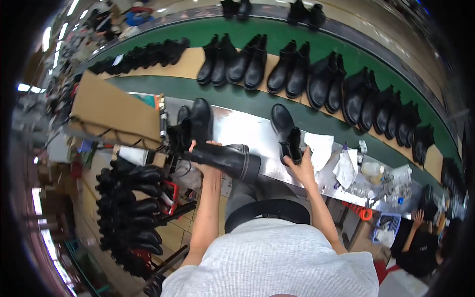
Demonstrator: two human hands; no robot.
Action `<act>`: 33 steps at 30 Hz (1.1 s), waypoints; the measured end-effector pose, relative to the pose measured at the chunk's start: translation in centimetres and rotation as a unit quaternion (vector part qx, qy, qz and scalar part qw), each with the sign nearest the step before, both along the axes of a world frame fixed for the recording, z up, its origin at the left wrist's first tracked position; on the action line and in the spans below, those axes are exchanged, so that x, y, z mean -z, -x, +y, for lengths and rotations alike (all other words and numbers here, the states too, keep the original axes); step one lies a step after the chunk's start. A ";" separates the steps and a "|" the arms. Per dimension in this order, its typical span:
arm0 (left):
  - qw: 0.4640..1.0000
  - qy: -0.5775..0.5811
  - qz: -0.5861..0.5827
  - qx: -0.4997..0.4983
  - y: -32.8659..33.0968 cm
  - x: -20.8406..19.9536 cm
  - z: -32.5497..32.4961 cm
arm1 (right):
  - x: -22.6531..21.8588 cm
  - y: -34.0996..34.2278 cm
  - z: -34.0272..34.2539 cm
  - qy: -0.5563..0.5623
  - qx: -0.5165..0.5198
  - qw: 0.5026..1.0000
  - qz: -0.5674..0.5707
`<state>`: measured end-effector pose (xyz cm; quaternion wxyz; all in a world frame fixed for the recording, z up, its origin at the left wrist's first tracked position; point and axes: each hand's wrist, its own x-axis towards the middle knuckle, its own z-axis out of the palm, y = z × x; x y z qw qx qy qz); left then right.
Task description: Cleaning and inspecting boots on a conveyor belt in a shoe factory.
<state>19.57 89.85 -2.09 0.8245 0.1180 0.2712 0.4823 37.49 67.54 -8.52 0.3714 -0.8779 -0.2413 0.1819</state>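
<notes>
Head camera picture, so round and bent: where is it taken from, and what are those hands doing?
These are a person's own bare hands, not a robot's. A wide fisheye camera on that person's head looks down, so straight edges curve near the rim. The left hand holds a black boot sideways; the right hand grips another boot near its top opening. Below is a shiny metal table with white sheets on it. Beyond stands a long row of boots.
</notes>
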 end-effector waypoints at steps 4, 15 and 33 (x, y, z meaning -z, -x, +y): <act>0.994 -0.003 0.017 0.109 -4.0 3.2 4.0 | -12.2 1.3 1.1 -0.066 -0.109 0.991 -0.038; 0.494 -0.726 0.311 0.364 -9.0 -14.0 6.6 | -11.0 3.3 9.6 -0.131 -0.060 0.988 0.053; 0.179 -0.746 0.511 0.389 -11.0 -9.7 1.8 | -5.0 -6.4 -7.8 0.152 0.370 0.887 -0.231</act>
